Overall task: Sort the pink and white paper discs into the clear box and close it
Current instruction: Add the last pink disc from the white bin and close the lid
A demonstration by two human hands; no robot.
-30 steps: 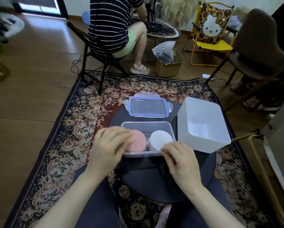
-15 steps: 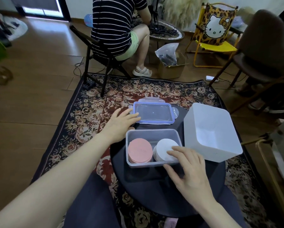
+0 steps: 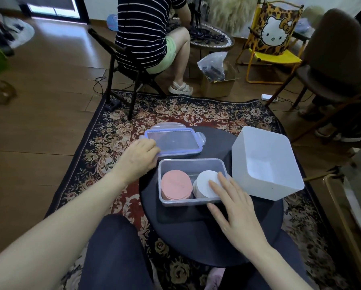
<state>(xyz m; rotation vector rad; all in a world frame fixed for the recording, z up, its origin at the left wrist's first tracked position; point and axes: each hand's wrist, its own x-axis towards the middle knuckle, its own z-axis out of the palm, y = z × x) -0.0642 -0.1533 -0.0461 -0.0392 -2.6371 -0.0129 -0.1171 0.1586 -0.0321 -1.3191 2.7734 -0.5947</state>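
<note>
The clear box (image 3: 191,163) sits open on a round dark table (image 3: 259,233). Inside it a stack of pink discs (image 3: 176,185) lies on the left and a stack of white discs (image 3: 204,183) on the right. Its clear lid with a blue rim (image 3: 173,141) lies flat just behind the box. My left hand (image 3: 136,158) has its fingers curled over the lid's near left corner. My right hand (image 3: 234,206) lies flat with straight fingers over the box's front right edge, fingertips on the white discs.
An empty white bin (image 3: 265,164) stands right of the box, tilted toward me. A person in a striped top sits on a folding chair (image 3: 123,65) beyond the patterned rug (image 3: 104,143). A cardboard box (image 3: 217,84), a yellow chair (image 3: 273,38) and a brown chair (image 3: 332,59) stand further back.
My left hand left the pink discs, reached back and took the lid's near left corner. My right hand slid forward onto the white discs.
</note>
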